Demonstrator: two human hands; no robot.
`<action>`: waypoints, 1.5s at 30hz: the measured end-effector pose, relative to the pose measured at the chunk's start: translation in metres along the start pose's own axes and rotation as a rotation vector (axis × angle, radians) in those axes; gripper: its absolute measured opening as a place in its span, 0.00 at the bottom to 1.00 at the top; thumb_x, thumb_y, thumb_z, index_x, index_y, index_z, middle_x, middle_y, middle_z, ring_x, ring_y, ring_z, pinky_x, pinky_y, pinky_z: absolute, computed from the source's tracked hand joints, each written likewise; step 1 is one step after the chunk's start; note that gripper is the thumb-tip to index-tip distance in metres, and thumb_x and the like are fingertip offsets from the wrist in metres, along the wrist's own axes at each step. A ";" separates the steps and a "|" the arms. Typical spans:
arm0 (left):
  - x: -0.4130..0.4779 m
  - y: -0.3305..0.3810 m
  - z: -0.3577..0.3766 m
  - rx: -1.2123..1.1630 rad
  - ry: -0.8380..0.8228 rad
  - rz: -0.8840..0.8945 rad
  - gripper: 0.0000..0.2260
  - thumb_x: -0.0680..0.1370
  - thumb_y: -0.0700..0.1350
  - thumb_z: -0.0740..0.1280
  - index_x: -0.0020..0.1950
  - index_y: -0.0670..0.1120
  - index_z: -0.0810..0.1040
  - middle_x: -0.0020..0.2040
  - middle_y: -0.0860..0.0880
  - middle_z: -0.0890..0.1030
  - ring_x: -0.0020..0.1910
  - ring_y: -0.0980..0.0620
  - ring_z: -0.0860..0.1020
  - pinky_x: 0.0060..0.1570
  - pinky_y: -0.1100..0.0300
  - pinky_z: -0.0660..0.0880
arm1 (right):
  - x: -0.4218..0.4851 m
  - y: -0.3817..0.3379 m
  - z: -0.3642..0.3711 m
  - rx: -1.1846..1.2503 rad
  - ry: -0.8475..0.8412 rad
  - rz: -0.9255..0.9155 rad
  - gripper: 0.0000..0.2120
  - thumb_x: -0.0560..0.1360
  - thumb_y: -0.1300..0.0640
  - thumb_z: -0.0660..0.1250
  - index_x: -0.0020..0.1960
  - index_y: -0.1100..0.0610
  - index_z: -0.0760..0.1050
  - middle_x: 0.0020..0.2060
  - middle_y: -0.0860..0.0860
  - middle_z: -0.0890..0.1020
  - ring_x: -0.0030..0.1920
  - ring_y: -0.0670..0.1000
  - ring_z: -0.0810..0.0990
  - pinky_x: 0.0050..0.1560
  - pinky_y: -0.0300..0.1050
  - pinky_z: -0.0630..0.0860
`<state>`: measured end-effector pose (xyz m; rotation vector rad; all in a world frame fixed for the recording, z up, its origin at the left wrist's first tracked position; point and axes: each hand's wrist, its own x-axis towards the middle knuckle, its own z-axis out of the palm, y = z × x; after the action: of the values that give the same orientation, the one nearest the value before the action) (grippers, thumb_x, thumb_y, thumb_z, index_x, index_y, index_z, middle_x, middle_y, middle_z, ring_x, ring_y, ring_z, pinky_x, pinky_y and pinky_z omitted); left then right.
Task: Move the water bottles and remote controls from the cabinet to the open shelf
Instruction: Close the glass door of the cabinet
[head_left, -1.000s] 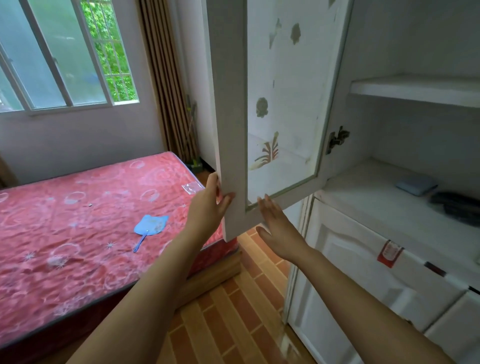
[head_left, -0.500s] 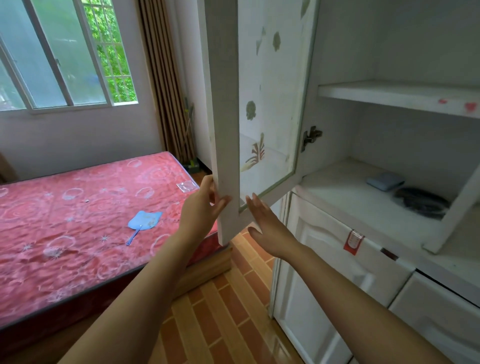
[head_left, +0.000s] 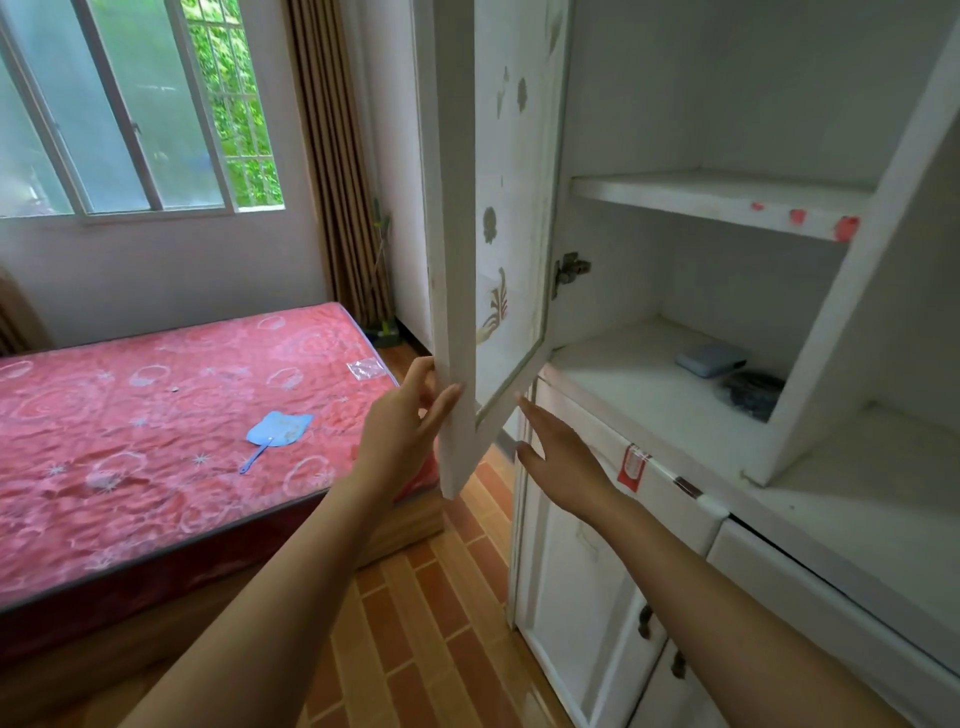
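A: Hands, nearest first?

B: The left hand (head_left: 400, 436) grips the free edge of the white-framed glass cabinet door (head_left: 457, 260), with the thumb on the near face and the fingers curled behind. The right hand (head_left: 561, 457) is flat with straight fingers and holds nothing. It is just beside the door's lower corner; contact not resolvable.

A: Task items?

B: No bottle or remote is plainly identifiable. On the white lower cabinet shelf (head_left: 639, 395), far and right of both hands, lies a flat blue-grey rectangular item (head_left: 709, 359), long axis roughly left-right. Just right of it is a dark bundled item (head_left: 753, 395), identity unclear.

A: Which hand reaches?

B: Judgement: the right hand, being nearer the shelf. The left is occupied with the door.
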<state>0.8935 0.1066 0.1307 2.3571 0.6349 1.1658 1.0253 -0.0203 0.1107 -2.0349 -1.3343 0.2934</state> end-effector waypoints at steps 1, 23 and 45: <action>-0.001 0.005 0.003 0.000 -0.010 0.008 0.20 0.75 0.58 0.59 0.57 0.43 0.71 0.44 0.43 0.83 0.41 0.47 0.81 0.40 0.52 0.79 | -0.005 0.002 -0.004 0.030 0.002 0.007 0.25 0.79 0.56 0.56 0.73 0.48 0.50 0.74 0.50 0.60 0.73 0.53 0.59 0.70 0.50 0.59; 0.036 0.119 0.084 -0.005 -0.212 0.335 0.41 0.67 0.67 0.61 0.72 0.59 0.43 0.77 0.49 0.48 0.75 0.49 0.49 0.72 0.45 0.51 | -0.063 0.079 -0.077 0.154 0.178 0.114 0.22 0.78 0.58 0.58 0.71 0.48 0.60 0.68 0.50 0.70 0.67 0.52 0.69 0.69 0.53 0.66; 0.049 0.175 0.183 -0.139 -0.192 0.353 0.43 0.73 0.55 0.66 0.74 0.47 0.39 0.77 0.47 0.47 0.75 0.53 0.45 0.74 0.52 0.46 | -0.112 0.183 -0.112 -0.252 0.406 0.382 0.14 0.75 0.60 0.62 0.60 0.62 0.72 0.57 0.61 0.77 0.58 0.60 0.73 0.57 0.51 0.71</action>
<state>1.1061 -0.0376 0.1581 2.4820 0.0698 1.0632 1.1658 -0.2094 0.0573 -2.3964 -0.7614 -0.1283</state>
